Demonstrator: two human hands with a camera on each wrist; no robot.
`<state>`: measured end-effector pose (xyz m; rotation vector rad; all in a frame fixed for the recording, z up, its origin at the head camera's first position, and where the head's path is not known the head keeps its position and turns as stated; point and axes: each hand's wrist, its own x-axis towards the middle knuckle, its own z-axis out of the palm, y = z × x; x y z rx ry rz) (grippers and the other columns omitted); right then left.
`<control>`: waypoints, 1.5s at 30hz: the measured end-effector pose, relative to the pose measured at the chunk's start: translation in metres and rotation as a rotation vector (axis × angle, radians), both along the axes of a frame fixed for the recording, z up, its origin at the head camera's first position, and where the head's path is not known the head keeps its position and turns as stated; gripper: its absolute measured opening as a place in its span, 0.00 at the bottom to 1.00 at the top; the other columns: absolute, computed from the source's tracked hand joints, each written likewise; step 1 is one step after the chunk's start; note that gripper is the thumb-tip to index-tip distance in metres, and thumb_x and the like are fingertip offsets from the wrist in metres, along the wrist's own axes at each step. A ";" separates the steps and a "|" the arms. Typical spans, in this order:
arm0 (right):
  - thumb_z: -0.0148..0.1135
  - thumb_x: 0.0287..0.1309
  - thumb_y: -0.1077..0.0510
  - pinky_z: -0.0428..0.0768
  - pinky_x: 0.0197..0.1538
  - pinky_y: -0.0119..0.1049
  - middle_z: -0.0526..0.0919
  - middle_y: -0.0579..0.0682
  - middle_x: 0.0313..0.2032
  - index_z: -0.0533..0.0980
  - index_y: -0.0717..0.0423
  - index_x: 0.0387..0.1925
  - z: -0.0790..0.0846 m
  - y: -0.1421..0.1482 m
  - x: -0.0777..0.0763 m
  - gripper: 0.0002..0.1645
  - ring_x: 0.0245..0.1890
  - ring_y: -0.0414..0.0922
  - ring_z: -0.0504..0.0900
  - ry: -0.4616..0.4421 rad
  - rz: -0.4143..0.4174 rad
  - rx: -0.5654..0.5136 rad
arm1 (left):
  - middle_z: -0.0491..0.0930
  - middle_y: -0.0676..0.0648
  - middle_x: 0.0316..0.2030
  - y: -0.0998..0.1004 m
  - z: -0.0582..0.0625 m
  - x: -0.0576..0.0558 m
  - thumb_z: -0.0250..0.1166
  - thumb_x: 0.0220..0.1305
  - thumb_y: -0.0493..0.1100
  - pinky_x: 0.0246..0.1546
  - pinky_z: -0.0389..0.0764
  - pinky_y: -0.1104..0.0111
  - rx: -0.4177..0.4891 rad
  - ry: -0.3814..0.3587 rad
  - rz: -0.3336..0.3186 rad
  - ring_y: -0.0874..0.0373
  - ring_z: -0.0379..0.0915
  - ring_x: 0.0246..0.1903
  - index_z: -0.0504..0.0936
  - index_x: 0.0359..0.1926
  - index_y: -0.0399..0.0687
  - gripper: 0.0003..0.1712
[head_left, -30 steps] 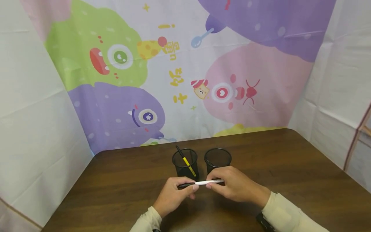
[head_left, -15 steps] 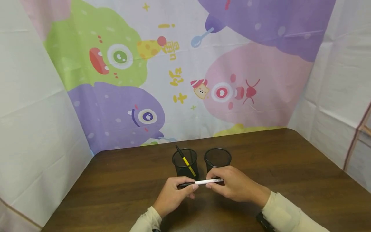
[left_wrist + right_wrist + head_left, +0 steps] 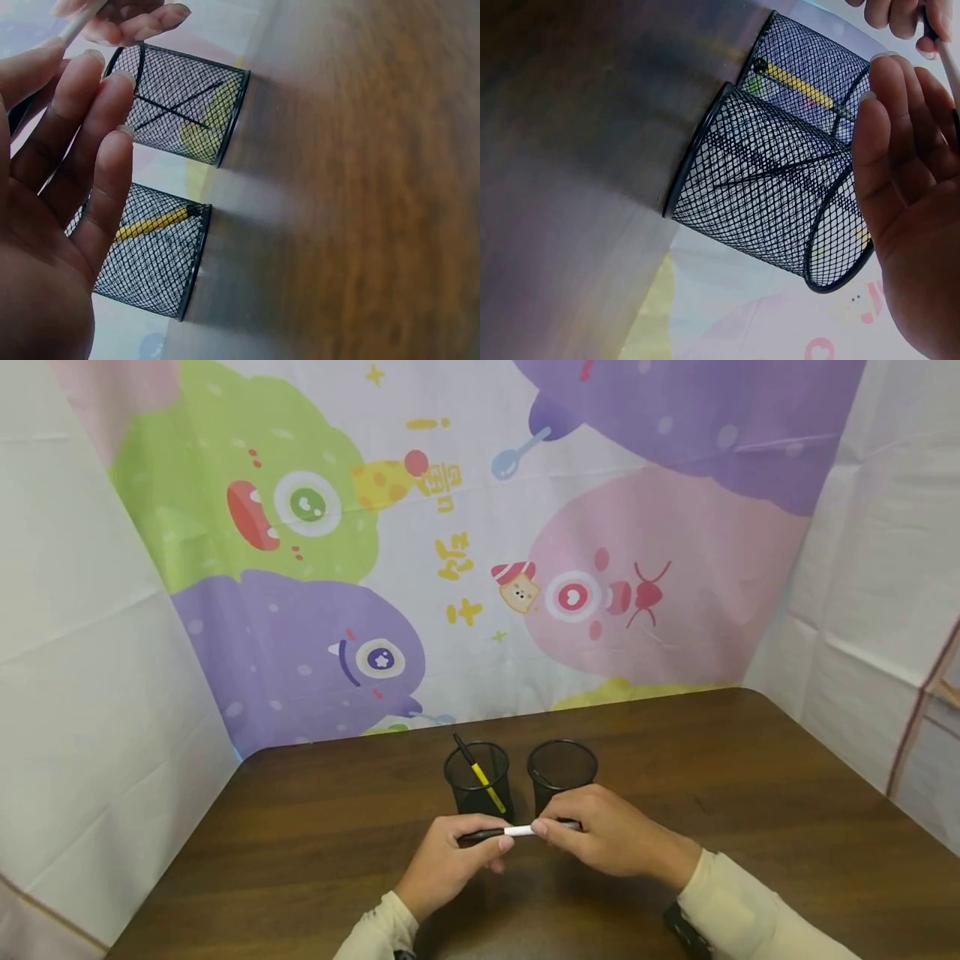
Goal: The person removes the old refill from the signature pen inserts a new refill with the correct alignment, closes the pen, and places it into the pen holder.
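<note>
Head view: I hold a white pen (image 3: 519,831) level above the table (image 3: 750,793).
Left hand (image 3: 450,860): fingers pinch its dark end.
Right hand (image 3: 607,835): fingertips pinch the other end.
Mesh cups (image 3: 562,772): just behind; left one (image 3: 477,781) holds a yellow pencil (image 3: 480,777).

Pen (image 3: 517,832) ends hidden inside left hand (image 3: 450,860) and right hand (image 3: 600,839); forearms cut off at the head view's bottom edge.
</note>
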<state>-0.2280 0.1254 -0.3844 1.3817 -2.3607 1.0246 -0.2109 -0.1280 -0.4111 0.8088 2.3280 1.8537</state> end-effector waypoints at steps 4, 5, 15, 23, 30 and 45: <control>0.56 0.74 0.51 0.72 0.25 0.26 0.72 0.31 0.23 0.76 0.38 0.28 0.001 -0.001 0.001 0.14 0.21 0.29 0.69 -0.017 0.007 0.004 | 0.84 0.33 0.37 0.000 0.000 0.000 0.70 0.65 0.42 0.34 0.84 0.66 0.000 -0.003 0.002 0.56 0.83 0.28 0.88 0.46 0.43 0.11; 0.56 0.74 0.51 0.72 0.25 0.26 0.72 0.31 0.23 0.76 0.38 0.28 0.001 -0.001 0.001 0.14 0.21 0.29 0.69 -0.018 0.007 0.006 | 0.84 0.34 0.37 0.000 -0.001 0.000 0.70 0.66 0.43 0.34 0.84 0.66 0.000 -0.005 0.002 0.56 0.83 0.28 0.88 0.46 0.43 0.11; 0.60 0.72 0.52 0.77 0.26 0.28 0.80 0.40 0.24 0.81 0.42 0.32 -0.001 -0.002 0.000 0.09 0.23 0.30 0.75 -0.091 0.015 -0.019 | 0.84 0.34 0.36 -0.001 0.000 0.000 0.70 0.66 0.43 0.33 0.83 0.66 -0.012 -0.011 0.021 0.55 0.84 0.28 0.88 0.43 0.43 0.10; 0.61 0.70 0.51 0.74 0.25 0.27 0.76 0.33 0.24 0.80 0.41 0.34 -0.002 0.000 0.000 0.07 0.22 0.30 0.71 -0.062 -0.002 -0.013 | 0.85 0.35 0.33 0.001 0.000 0.001 0.70 0.65 0.45 0.33 0.81 0.69 -0.043 -0.004 0.040 0.57 0.83 0.27 0.89 0.42 0.43 0.10; 0.63 0.69 0.51 0.75 0.29 0.28 0.78 0.31 0.28 0.81 0.44 0.34 -0.002 -0.002 0.000 0.06 0.24 0.31 0.72 -0.033 -0.019 -0.001 | 0.85 0.36 0.33 0.000 0.000 0.001 0.70 0.65 0.45 0.32 0.80 0.69 -0.059 -0.002 0.050 0.57 0.84 0.27 0.88 0.43 0.38 0.13; 0.67 0.66 0.54 0.74 0.26 0.27 0.75 0.32 0.25 0.76 0.40 0.34 -0.002 -0.003 0.001 0.07 0.23 0.30 0.70 -0.052 -0.027 -0.025 | 0.85 0.37 0.32 0.000 0.000 0.000 0.70 0.65 0.45 0.33 0.81 0.69 -0.054 0.005 0.050 0.57 0.84 0.27 0.88 0.43 0.44 0.10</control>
